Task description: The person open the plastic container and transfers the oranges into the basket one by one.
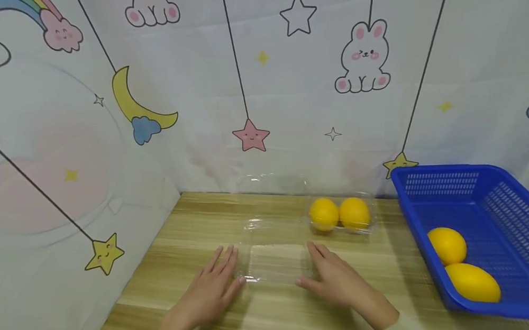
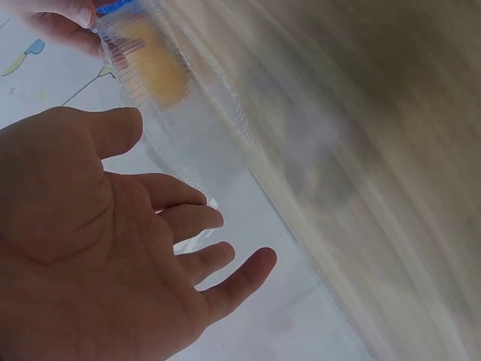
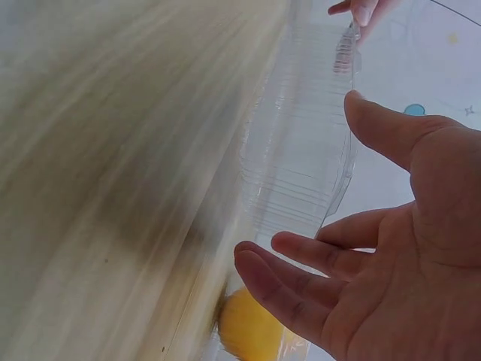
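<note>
A clear plastic clamshell box [image 1: 279,262] with its lid raised lies on the wooden table between my two hands. My left hand [image 1: 209,292] is at the box's left side, fingers extended, thumb by the near corner. On the opposite side my right hand [image 1: 339,278] has its fingers stretched out beside the box wall. In the right wrist view the ribbed wall of the clear box [image 3: 293,143] stands close to the thumb and fingertips. The left palm [image 2: 98,248] faces the box with loosely bent fingers that hold nothing. Whether the fingertips touch the plastic I cannot tell.
Behind the right hand, a second clear box [image 1: 367,228] holds two yellow-orange fruits [image 1: 355,213]. A blue plastic basket [image 1: 412,221] at the right contains two more yellow fruits [image 1: 473,283]. A patterned cloth wall [image 1: 300,94] borders the table [image 1: 201,222] at the back and left.
</note>
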